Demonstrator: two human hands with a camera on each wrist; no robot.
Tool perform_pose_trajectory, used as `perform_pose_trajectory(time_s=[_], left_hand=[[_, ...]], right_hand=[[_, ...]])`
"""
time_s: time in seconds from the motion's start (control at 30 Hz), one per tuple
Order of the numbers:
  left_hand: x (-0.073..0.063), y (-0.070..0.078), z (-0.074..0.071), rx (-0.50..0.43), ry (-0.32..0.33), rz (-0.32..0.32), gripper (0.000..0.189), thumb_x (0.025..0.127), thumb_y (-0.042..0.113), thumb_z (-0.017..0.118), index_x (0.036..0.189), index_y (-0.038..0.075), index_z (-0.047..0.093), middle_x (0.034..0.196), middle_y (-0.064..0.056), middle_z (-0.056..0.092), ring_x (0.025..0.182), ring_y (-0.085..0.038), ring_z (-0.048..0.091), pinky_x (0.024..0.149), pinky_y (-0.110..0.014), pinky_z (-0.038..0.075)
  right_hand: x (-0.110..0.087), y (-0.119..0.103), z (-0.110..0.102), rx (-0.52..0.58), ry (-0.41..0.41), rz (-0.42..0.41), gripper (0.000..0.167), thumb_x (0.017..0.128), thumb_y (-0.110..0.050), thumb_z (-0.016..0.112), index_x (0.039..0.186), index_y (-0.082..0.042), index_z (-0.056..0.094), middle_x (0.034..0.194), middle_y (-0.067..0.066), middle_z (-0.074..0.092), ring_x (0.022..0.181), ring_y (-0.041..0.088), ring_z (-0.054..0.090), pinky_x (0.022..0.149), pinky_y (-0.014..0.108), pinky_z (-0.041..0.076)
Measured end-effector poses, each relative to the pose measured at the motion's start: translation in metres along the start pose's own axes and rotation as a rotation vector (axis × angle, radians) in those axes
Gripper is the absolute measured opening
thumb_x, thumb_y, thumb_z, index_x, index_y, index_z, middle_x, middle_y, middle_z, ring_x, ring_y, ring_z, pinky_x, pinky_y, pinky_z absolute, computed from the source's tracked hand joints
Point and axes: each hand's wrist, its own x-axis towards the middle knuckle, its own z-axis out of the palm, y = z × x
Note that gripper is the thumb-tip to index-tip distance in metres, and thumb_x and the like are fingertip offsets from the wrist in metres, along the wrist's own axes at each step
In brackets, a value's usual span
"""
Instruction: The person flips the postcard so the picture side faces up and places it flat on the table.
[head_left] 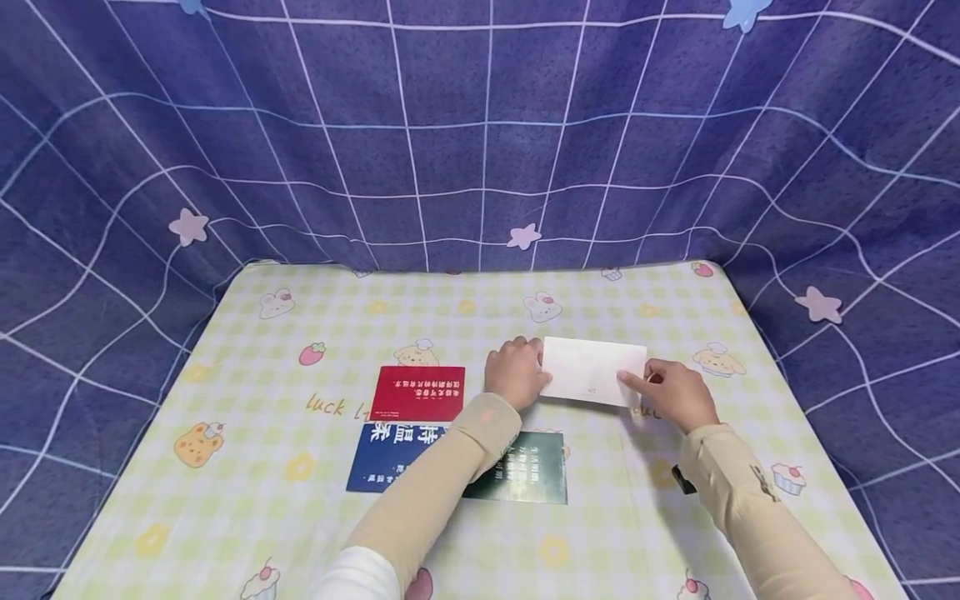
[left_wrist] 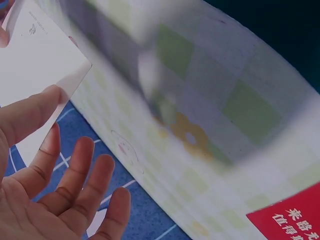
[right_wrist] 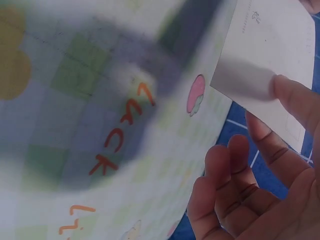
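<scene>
A white card is held up over the table between both hands, its pale side with small print facing the head camera. At its left edge, my left hand pinches it between thumb and index finger. The right hand pinches the opposite edge the same way. In the left wrist view the left thumb lies on the face of the card, the other fingers spread apart. From the right wrist the right thumb presses the card near its corner, with the remaining fingers loosely bent.
A red card with white writing lies left of the hands. Below it are a blue card and a dark green card, both partly covered by the left forearm. The checked tablecloth meets a blue grid-patterned curtain behind.
</scene>
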Motion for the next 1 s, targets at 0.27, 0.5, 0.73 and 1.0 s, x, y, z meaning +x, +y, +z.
perform_pose_trajectory(time_s=[0.27, 0.5, 0.73, 1.0], left_hand=[[-0.003, -0.007, -0.006, -0.018, 0.009, 0.001, 0.023, 0.086, 0.028, 0.081, 0.091, 0.014, 0.064, 0.093, -0.003, 0.066, 0.09, -0.023, 0.065, 0.08, -0.04, 0.051], [-0.009, -0.016, -0.009, -0.051, 0.002, 0.004, 0.021, 0.088, 0.027, 0.079, 0.09, 0.015, 0.062, 0.091, -0.002, 0.064, 0.087, -0.023, 0.063, 0.08, -0.04, 0.05], [-0.014, -0.026, -0.012, -0.067, 0.012, 0.01, 0.021, 0.087, 0.025, 0.079, 0.088, 0.015, 0.061, 0.087, -0.002, 0.063, 0.083, -0.023, 0.063, 0.077, -0.04, 0.05], [-0.021, -0.035, -0.017, -0.07, 0.016, 0.001, 0.025, 0.087, 0.027, 0.08, 0.088, 0.014, 0.058, 0.085, -0.002, 0.062, 0.079, -0.022, 0.061, 0.073, -0.039, 0.049]], right_hand=[[0.002, -0.008, 0.0, -0.025, -0.005, -0.018, 0.051, 0.096, -0.054, 0.064, 0.074, -0.011, 0.047, 0.058, -0.002, 0.039, 0.053, 0.016, 0.037, 0.053, 0.032, 0.031], [0.002, -0.015, 0.004, -0.03, -0.021, -0.02, 0.05, 0.096, -0.054, 0.064, 0.075, -0.011, 0.049, 0.06, 0.0, 0.047, 0.054, 0.018, 0.043, 0.054, 0.033, 0.033], [0.002, -0.023, 0.009, -0.028, -0.013, -0.041, 0.047, 0.096, -0.05, 0.066, 0.074, -0.011, 0.049, 0.06, 0.0, 0.046, 0.055, 0.018, 0.042, 0.054, 0.032, 0.033], [0.002, -0.032, 0.017, -0.019, -0.004, -0.056, 0.045, 0.095, -0.048, 0.068, 0.074, -0.013, 0.051, 0.066, 0.001, 0.047, 0.062, 0.019, 0.043, 0.058, 0.032, 0.033]])
